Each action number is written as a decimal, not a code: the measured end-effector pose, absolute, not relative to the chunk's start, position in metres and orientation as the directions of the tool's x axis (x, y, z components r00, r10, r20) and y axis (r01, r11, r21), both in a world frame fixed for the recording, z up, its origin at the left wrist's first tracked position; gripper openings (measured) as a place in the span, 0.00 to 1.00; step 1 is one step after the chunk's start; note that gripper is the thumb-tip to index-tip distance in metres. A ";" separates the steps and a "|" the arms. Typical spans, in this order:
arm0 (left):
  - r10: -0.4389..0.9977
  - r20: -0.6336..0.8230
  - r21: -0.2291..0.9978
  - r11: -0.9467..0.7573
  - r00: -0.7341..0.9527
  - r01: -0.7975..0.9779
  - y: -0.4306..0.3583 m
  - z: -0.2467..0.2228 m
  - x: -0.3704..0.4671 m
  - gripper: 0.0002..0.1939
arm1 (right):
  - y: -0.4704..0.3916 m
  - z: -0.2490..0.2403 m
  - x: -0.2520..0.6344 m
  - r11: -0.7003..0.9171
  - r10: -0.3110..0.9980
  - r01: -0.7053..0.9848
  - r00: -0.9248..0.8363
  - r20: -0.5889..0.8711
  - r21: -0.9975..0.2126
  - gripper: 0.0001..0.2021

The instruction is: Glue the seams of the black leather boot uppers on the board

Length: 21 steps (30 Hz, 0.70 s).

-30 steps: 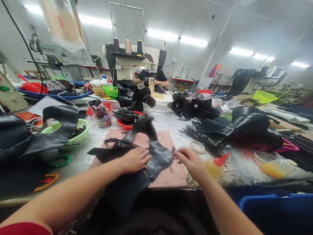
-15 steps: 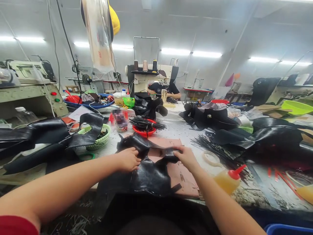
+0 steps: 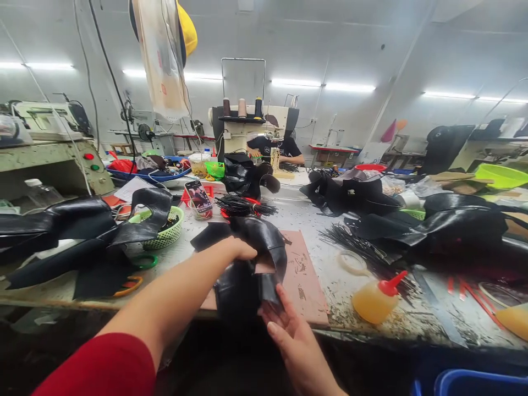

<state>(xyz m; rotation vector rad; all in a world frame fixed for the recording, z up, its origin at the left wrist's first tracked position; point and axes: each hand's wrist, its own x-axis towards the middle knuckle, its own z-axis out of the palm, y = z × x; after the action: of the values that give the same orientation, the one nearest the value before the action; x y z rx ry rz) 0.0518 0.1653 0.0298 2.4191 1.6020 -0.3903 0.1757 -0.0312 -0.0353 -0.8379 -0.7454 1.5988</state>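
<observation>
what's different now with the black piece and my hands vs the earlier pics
The black piece has been turned and reshaped on the pink board. Your right hand has come nearer you, palm now up at the piece's near end; your left hand has shifted rightward, still on the piece. No clear letting go. The glue-like bottle and green basket stayed put.

Green basket (image 3: 165, 234) and phone (image 3: 198, 197) left of red bowl (image 3: 226, 213).
</observation>
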 end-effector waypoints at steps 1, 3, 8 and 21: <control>0.869 -0.339 0.020 -0.377 0.361 0.926 0.161 0.037 0.050 0.15 | -0.030 -0.036 0.182 -0.125 0.990 -0.500 -0.124 -0.072 -0.857 0.43; 0.881 -0.300 0.010 -0.381 0.366 0.925 0.144 0.049 0.044 0.15 | -0.027 -0.038 0.198 -0.034 0.997 -0.395 -0.082 -0.001 -0.918 0.41; 0.877 -0.150 0.079 -0.450 0.457 0.890 0.070 0.042 0.043 0.31 | -0.016 -0.040 0.240 0.061 0.991 0.148 0.106 0.077 -0.987 0.32; 0.589 -0.127 -0.206 -0.803 0.798 0.559 0.039 -0.049 -0.001 0.28 | 0.018 -0.051 0.258 0.609 0.792 0.732 -0.540 0.286 -0.306 0.15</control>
<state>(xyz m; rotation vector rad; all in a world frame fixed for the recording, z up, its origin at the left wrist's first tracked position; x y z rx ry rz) -0.0006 0.0386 -0.0487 3.1285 1.0056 -0.3075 0.2578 0.0182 -0.0510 -1.2175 -2.4426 0.2096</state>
